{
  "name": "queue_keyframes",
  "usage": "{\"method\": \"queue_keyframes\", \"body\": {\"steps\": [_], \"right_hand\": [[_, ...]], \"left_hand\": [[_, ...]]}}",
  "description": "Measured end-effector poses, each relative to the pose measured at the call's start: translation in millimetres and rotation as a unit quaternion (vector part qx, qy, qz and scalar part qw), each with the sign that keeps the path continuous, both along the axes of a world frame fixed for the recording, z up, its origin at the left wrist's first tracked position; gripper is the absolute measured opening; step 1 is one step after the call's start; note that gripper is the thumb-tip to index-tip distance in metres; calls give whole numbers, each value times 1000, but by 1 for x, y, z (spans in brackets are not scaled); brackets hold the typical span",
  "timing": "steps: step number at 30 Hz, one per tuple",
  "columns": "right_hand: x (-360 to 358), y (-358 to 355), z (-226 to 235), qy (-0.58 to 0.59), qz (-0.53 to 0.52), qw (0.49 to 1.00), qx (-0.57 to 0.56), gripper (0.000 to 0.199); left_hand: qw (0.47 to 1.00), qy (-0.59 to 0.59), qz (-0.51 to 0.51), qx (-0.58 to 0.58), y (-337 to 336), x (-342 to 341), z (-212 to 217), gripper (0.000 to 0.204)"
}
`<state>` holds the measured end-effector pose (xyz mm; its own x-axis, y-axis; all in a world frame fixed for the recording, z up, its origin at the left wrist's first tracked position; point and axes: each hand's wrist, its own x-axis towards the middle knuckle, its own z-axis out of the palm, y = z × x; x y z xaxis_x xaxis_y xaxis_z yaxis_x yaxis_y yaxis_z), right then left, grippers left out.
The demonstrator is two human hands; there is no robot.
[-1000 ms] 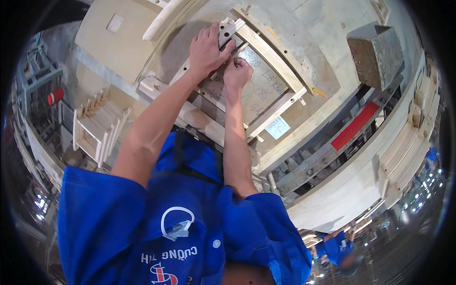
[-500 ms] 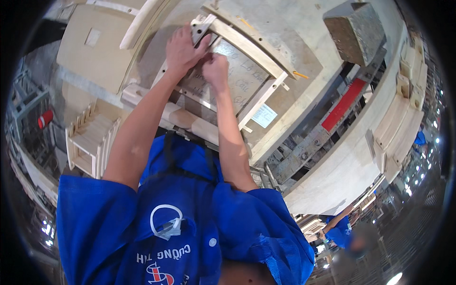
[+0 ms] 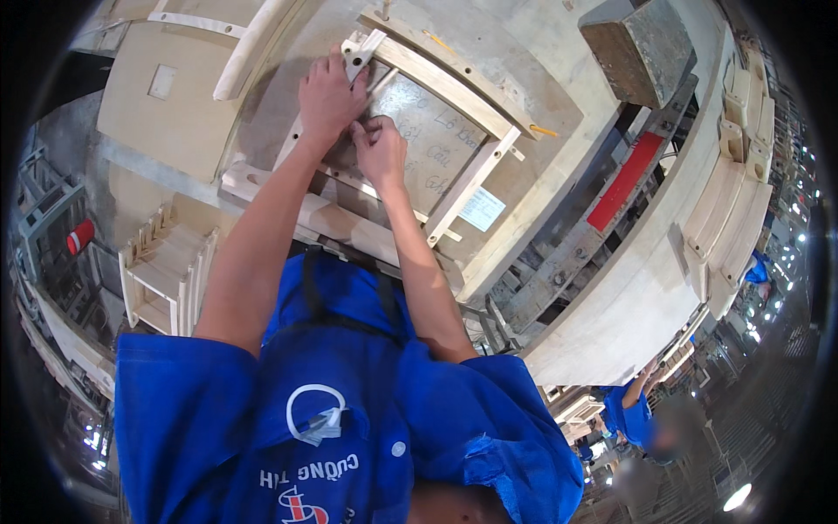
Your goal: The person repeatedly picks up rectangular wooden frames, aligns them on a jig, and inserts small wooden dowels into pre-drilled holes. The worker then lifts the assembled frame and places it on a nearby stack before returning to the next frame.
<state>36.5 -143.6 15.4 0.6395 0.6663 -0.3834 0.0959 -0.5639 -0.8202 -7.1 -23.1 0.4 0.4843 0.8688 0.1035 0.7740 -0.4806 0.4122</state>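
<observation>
A rectangular frame of pale wooden rails (image 3: pixel 474 186) lies on a jig board (image 3: pixel 436 131) with handwriting on it. My left hand (image 3: pixel 330 103) grips the frame's left rail, close to the upper left corner where a wooden end piece (image 3: pixel 360 54) shows dark round holes. Inside the frame, just right of that hand, my right hand (image 3: pixel 382 155) is closed in a pinch. Whatever sits between its fingertips is too small or hidden to make out. A short thin wooden rod (image 3: pixel 384 80) sticks out beside the left hand's fingers.
Yellow pencil-like sticks (image 3: pixel 543 131) and a paper label (image 3: pixel 481 210) lie around the frame. A heavy block (image 3: pixel 642 52) stands at the far right, near a red strip (image 3: pixel 625 181). Slatted wooden parts (image 3: pixel 166 271) stand at the left. Another person in blue (image 3: pixel 628 417) works at the lower right.
My right hand has moved slightly down and left, away from the rod, its fingers now pinched together. The left hand stays on the rail. The whole view has shifted slightly.
</observation>
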Motion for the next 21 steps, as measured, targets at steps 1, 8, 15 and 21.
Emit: {"method": "queue_keyframes", "body": {"steps": [1,8,15,21], "right_hand": [[-3,7,-1,-6,-11,1000,25,12],[-46,-9,-36,85,-16,996,20,11],[25,-127,34,-49,-120,988,-83,28],[60,-133,49,-10,-158,981,-110,30]], "left_hand": [[1000,-5,1,5,3,-2,2,59],[1000,-16,-17,-2,5,3,1,58],[1000,-9,-5,9,2,0,3,59],[999,-10,-13,34,4,0,-6,60]]}}
